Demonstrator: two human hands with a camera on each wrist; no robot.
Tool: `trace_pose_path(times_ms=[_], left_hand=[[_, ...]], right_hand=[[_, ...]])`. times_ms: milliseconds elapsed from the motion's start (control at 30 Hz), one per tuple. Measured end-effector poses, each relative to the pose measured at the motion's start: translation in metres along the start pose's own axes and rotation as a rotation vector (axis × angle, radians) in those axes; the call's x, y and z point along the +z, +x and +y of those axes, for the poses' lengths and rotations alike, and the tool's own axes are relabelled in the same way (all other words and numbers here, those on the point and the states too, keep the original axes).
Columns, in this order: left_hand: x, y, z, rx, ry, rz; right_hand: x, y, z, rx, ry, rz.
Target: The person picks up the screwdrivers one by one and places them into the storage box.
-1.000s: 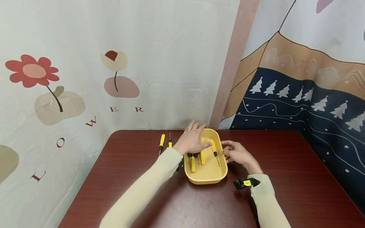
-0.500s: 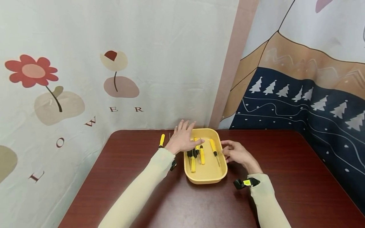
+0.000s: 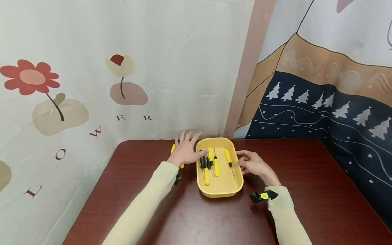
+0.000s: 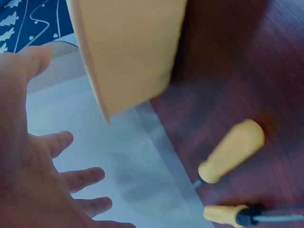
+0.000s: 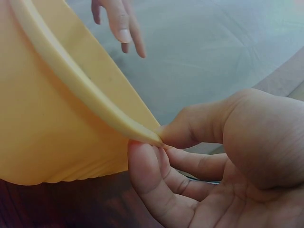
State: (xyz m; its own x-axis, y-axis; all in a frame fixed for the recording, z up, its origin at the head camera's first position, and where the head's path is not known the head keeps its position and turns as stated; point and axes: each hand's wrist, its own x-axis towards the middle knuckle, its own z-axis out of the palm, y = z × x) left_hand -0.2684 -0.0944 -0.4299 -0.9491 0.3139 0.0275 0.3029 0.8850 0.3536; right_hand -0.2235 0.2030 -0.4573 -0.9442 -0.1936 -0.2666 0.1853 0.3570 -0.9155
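A yellow plastic tray stands on the table with several yellow-and-black screwdrivers in it; one screwdriver lies apart on its right side. My right hand pinches the tray's right rim between thumb and fingers, seen closely in the right wrist view. Fingers spread and empty, my left hand is over the table just left of the tray, its thumb overlapping the tray's edge in the head view. Below it lie two screwdrivers, one with its yellow handle towards the tray; the other screwdriver points away. The hand partly hides both in the head view.
The dark red-brown table reaches back to a pale printed curtain. A navy curtain with white trees hangs at the right. Black camera straps sit at the wrists.
My left hand has moved left from over the tray to above the loose screwdrivers, uncovering more of the tray's contents. My right hand stays on the rim.
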Motion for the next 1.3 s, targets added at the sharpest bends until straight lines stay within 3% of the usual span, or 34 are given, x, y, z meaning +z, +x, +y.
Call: trace_pose_path(times_ms=[700, 1033, 1300], left_hand=[[-0.002, -0.003, -0.053, -0.160, -0.061, -0.050], [-0.002, -0.003, -0.072, -0.278, -0.192, -0.051], [-0.001, -0.001, -0.083, -0.272, -0.227, -0.017]], right_hand=[[0.001, 0.001, 0.002, 0.000, 0.015, -0.001], [0.000, 0.001, 0.002, 0.000, 0.013, -0.002], [0.001, 0.001, 0.001, 0.001, 0.011, -0.004]])
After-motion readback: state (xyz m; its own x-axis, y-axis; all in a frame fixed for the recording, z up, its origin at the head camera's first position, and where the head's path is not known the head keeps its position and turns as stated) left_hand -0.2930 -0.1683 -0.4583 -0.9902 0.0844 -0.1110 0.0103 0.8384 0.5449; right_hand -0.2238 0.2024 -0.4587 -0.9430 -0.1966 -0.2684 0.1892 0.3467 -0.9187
